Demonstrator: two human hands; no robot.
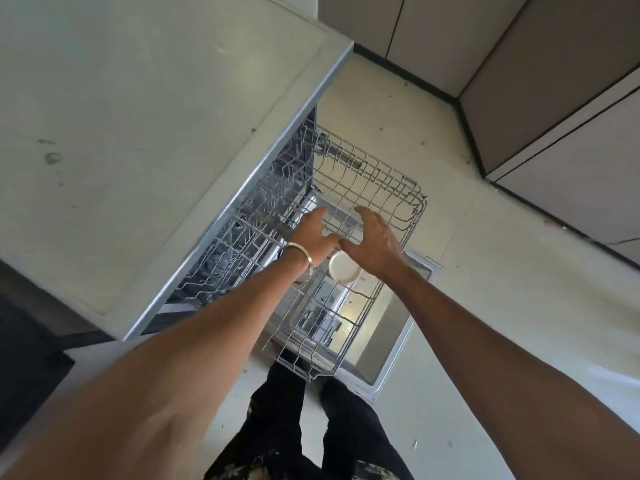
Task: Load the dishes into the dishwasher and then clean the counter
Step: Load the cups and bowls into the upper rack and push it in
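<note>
Head view: a person stands at an open dishwasher, both arms reaching down over its pulled-out upper rack (374, 188).
Left hand (311, 237): over the middle of the rack, a metal bangle (304, 261) on the wrist; its fingers (320, 213) lie fairly straight and spread, and no object can be made out in them.
Right hand (375, 242): just beside the left, thumb tips close together; its fingers (367, 214) arch loosely over the wire, and whether they hold anything cannot be told.
Cup (344, 268): a small white one, standing in the rack below and between the two wrists, apart from both hands.
Lower rack (242, 230): under the tabletop edge, inside the machine.
Door (391, 327): folded down beneath the upper rack.
Tabletop (138, 133): pale, to the left.
Floor (485, 306): light, to the right, with cabinets (554, 98) beyond.
</note>
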